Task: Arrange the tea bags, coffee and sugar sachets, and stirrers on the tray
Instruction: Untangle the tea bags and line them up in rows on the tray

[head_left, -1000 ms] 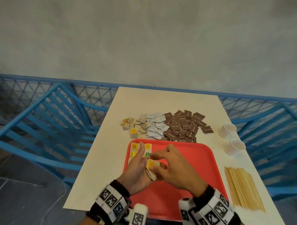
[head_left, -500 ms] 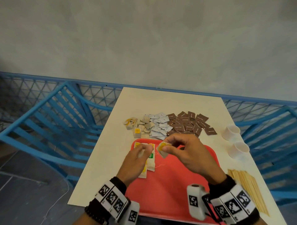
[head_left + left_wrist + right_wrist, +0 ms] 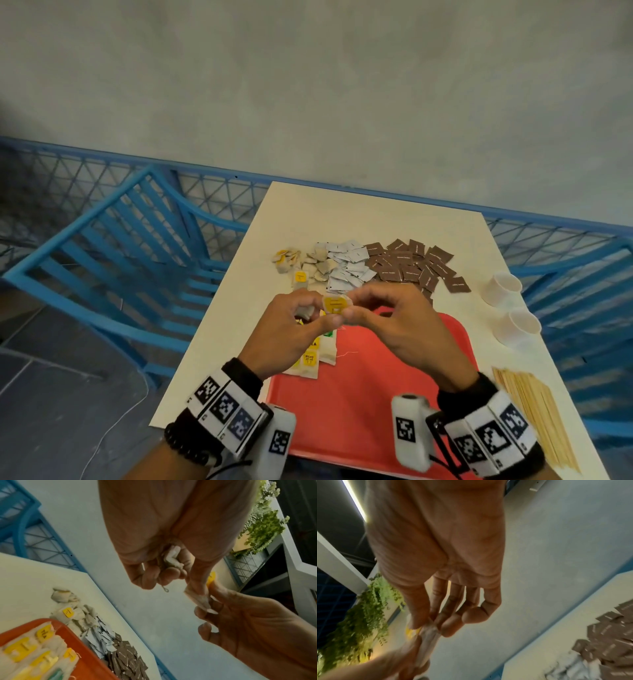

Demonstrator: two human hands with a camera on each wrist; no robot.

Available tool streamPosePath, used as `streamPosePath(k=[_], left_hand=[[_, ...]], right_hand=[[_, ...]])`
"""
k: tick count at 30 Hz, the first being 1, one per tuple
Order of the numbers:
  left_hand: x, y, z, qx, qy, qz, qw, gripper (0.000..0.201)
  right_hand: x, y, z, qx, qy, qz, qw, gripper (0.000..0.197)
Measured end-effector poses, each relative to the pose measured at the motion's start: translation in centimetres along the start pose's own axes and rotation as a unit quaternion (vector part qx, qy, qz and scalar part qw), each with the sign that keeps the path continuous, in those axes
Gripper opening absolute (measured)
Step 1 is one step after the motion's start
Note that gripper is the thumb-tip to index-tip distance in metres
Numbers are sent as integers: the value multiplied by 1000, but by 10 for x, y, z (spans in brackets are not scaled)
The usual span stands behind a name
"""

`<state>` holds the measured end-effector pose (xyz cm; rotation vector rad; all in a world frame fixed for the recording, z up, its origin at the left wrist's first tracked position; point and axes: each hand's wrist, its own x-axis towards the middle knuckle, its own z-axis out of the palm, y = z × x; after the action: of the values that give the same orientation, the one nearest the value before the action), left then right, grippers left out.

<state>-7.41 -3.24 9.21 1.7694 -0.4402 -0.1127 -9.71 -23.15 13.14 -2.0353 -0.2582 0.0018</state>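
Both hands pinch one tea bag with a yellow tag above the far left corner of the red tray. My left hand holds it from the left, and a second crumpled tea bag is tucked in its curled fingers. My right hand holds it from the right with thumb and fingertips. Several tea bags lie in a row on the tray's left side. Beyond the tray lie loose tea bags, white sugar sachets and brown coffee sachets. Wooden stirrers lie right of the tray.
Two white paper cups stand at the table's right edge. Blue slatted chairs flank the cream table on both sides, with a blue mesh railing behind and a grey wall beyond.
My right hand lifted the yellow-tagged tea bag up and away from the tray. My left hand rose from the row to meet it, and now both pinch the bag.
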Motion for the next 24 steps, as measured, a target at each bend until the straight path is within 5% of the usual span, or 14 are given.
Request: streamPosePath(k=[6, 12, 16, 24], left_hand=[[-4, -47, -3, 113, 5, -106, 988, 12], [-20, -119, -2, 315, -51, -229, 920, 11], [-20, -140, 3, 394, -85, -248, 881, 18], [-18, -149, 9, 426, -111, -242, 865, 20]], right_hand=[[7, 64, 34, 90, 75, 120, 986, 4], [-8, 155, 74, 51, 42, 328, 942, 6], [-7, 169, 100, 58, 19, 362, 930, 19], [1, 172, 120, -35, 58, 361, 930, 45]])
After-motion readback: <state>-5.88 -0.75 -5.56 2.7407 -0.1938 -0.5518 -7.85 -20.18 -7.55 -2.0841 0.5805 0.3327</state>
